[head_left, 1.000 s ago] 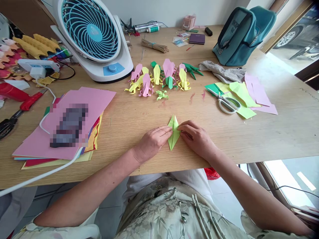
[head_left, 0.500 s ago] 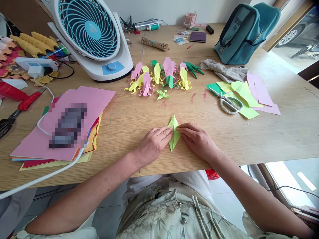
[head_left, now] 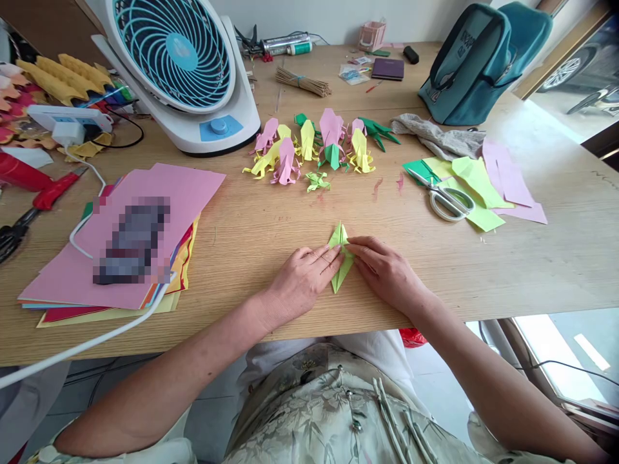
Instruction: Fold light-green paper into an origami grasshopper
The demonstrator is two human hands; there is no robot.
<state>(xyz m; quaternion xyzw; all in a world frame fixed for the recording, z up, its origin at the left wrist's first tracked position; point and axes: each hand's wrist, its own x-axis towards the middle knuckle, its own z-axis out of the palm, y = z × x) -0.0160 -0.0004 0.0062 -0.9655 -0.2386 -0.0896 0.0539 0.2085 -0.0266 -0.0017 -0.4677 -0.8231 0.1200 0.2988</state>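
Paper (head_left: 341,271), pale green and folded into a thin diamond, lies on the table (head_left: 264,219) between 2 hands. In the head view (the only 1 I get from over here), the left hand (head_left: 302,278) now lays straight fingers farther across it than 1 second ago, so I think it sits flatter. The right hand (head_left: 389,274) has bent fingertips at its right edge. I can't tell if either hand pinches.

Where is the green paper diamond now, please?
In the head view, the diamond lies on the table just right of centre, partly under the left hand and beside the right hand, with the paper figures beyond.
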